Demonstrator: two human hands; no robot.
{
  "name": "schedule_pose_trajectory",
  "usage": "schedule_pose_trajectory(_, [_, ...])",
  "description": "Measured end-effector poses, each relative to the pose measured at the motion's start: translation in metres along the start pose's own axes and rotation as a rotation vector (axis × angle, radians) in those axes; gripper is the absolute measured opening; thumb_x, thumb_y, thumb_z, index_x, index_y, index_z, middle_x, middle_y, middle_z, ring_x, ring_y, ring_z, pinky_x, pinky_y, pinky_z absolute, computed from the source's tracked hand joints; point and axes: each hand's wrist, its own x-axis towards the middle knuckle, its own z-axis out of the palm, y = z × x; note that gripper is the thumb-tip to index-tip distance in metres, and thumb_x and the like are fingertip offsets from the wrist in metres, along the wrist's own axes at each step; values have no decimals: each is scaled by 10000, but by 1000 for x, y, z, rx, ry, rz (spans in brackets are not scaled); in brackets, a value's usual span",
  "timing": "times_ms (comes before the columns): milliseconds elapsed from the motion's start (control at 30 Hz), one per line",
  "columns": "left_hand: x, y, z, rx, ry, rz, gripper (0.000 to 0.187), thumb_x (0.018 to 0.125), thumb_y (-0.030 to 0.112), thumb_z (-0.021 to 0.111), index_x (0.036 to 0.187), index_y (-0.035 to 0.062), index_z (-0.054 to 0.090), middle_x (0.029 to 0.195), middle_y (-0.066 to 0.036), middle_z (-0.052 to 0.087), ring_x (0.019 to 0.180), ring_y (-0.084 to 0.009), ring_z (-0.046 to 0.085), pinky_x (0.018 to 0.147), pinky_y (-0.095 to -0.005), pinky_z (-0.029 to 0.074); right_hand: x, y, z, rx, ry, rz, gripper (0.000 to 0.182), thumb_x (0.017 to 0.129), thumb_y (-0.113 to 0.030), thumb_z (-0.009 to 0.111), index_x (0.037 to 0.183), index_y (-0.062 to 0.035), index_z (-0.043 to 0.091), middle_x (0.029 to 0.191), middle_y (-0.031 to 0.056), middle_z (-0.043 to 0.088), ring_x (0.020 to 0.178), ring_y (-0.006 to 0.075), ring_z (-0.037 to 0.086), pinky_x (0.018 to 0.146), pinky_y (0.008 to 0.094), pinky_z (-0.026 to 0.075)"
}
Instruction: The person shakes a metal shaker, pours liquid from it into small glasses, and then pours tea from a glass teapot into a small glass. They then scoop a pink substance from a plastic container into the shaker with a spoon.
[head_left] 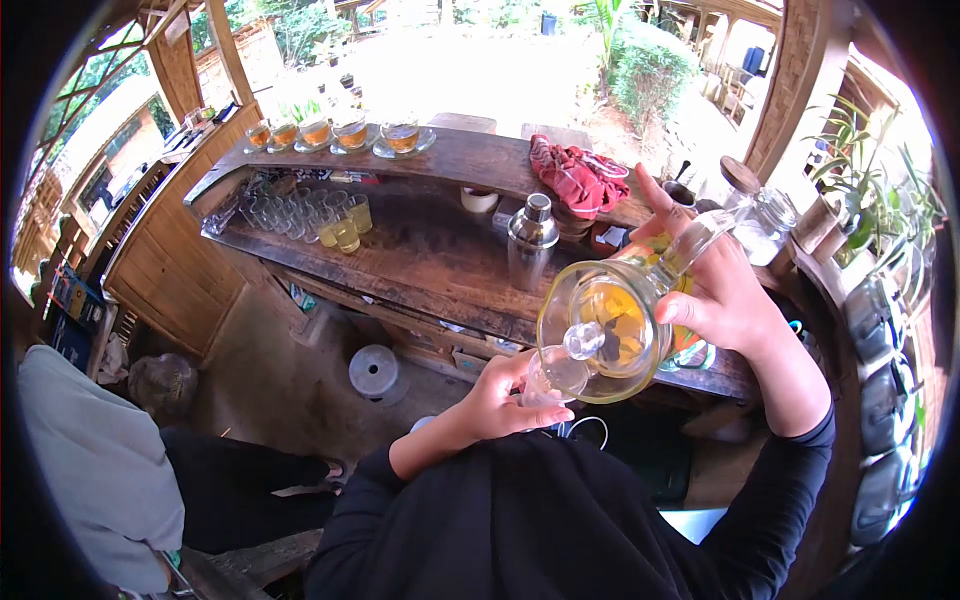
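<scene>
Fingers of the left hand [495,398] are curled around a small clear cup [548,385], the thumb pressed along its near side. The right hand [715,285] grips a large clear glass pitcher [610,330] at its curved handle, index finger stretched out and thumb bent towards the glass; the other fingers are partly hidden. The pitcher is tilted over the cup, with yellow-orange contents showing inside and a rounded clear knob [584,340] overlapping the cup from this view, so whether liquid is running between them is hard to tell. Behind the pitcher, and partly screened by it, lies the dark wooden tabletop [430,270]. A silver metal shaker [532,240] stands upright there, just beside the pitcher in view. Farther left, clear drinking glasses [290,217] are crowded together, several holding pale yellow liquid. On the raised wooden ledge [480,150] sit five glass cups of amber liquid [350,132] on saucers and, nearer the right hand, a crumpled red cloth [575,178]. A round white stool [375,372] stands on the floor below, and another person [100,450] in grey and black is at the far left.
</scene>
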Motion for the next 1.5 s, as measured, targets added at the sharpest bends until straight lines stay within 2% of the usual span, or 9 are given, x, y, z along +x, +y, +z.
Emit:
schedule_pose_trajectory(133, [0, 1, -2, -28, -15, 2, 371, 742, 19, 754, 1053, -22, 557, 895, -71, 656, 792, -135, 654, 718, -286, 537, 3, 0, 1, 43, -12, 18, 1123, 676, -704, 646, 1452, -1, 240, 958, 164, 609, 933, 344, 588, 869, 412, 424])
schedule_pose_trajectory(200, [1, 3, -2, -16, -22, 16, 365, 746, 17, 749, 1052, -23, 554, 878, -77, 660, 781, -142, 658, 704, -290, 540, 3, -3, 0, 17, -37, 49, 1101, 682, -826, 493, 1305, 77, 414, 1222, 201, 541, 1001, 289, 582, 901, 408, 421])
schedule_pose_trajectory(400, [1, 1, -6, 19, -25, 30, 384, 755, 26, 743, 1082, -25, 547, 857, -84, 667, 781, -148, 662, 713, -292, 540, 6, -2, 0, 45, -65, 77, 1055, 683, -821, 501, 1247, 70, 461, 1281, 217, 511, 1035, 291, 579, 915, 410, 416])
schedule_pose_trajectory(433, [1, 1, -7, 27, -29, 31, 391, 754, 28, 746, 1087, -25, 547, 858, -84, 668, 779, -148, 663, 716, -293, 540, 6, 0, 0, 43, -66, 77, 1055, 683, -821, 501, 1247, 70, 461, 1281, 217, 511, 1035, 291, 579, 915, 410, 416])
schedule_pose_trajectory(500, [2, 1, -7, 32, -33, 31, 399, 753, 29, 748, 1092, -26, 547, 860, -83, 669, 776, -148, 664, 719, -294, 541, 6, 8, 2, 22, -54, 8, 1108, 689, -709, 633, 1449, 0, 249, 983, 195, 608, 956, 358, 584, 885, 412, 418])
schedule_pose_trajectory(700, [6, 2, -5, 51, -34, 49, 417, 747, 35, 756, 1102, -26, 547, 869, -82, 672, 781, -147, 668, 737, -291, 539, 5, 11, 5, 84, -6, 50, 1109, 693, -741, 597, 1468, -42, 221, 978, 200, 618, 949, 369, 592, 868, 422, 426])
schedule_pose_trajectory(1000, [13, -3, -2, 26, -71, 10, 406, 748, 23, 754, 1094, -14, 544, 893, -80, 670, 803, -144, 667, 758, -288, 533, -2, 12, -3, 99, 0, 85, 1129, 690, -753, 587, 1464, -20, 216, 967, 179, 611, 930, 346, 587, 856, 411, 431])
schedule_pose_trajectory(1167, [16, -4, 2, -29, -93, -43, 485, 772, -5, 732, 1178, 0, 467, 1000, -87, 637, 867, -158, 660, 798, -305, 530, -7, 18, -2, 180, 20, 108, 1124, 706, -754, 571, 1461, -2, 213, 971, 166, 607, 941, 319, 582, 871, 397, 426])
schedule_pose_trajectory(1500, [22, -6, 6, -73, -120, -81, 529, 789, -14, 712, 1235, -3, 427, 999, -86, 630, 897, -150, 642, 818, -305, 525, -18, 29, 2, 259, 44, 176, 1094, 737, -762, 522, 1463, -4, 211, 1011, 168, 601, 988, 314, 571, 914, 394, 408])
